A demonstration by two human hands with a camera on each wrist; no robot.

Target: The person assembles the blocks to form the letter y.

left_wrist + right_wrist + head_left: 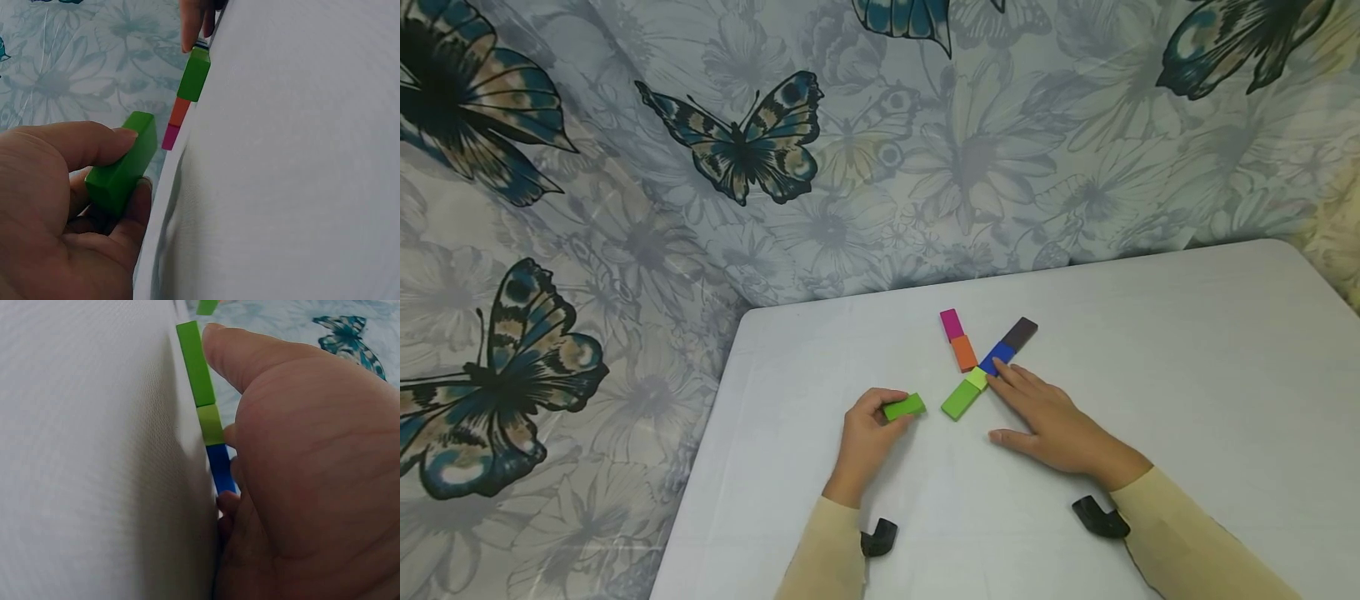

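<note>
My left hand [867, 433] pinches a green block [904, 407] between thumb and fingers, left of the blocks on the table. In the left wrist view the thumb presses one side of this block [125, 165]. My right hand [1054, 423] has its fingers extended, with fingertips against the blue block [996, 358] and lime block [977, 377]. A slanting row runs from a green block [960, 400] through lime and blue to a dark brown block [1021, 334]. An orange block [964, 354] and a magenta block [951, 324] form a second row, angled toward the lime block.
A white-covered table [1187, 358] lies under the blocks. Behind it and at the left hangs a floral cloth [865, 217] with butterflies. A black wrist piece [878, 538] is beside the left sleeve, and another black piece [1101, 517] beside the right sleeve.
</note>
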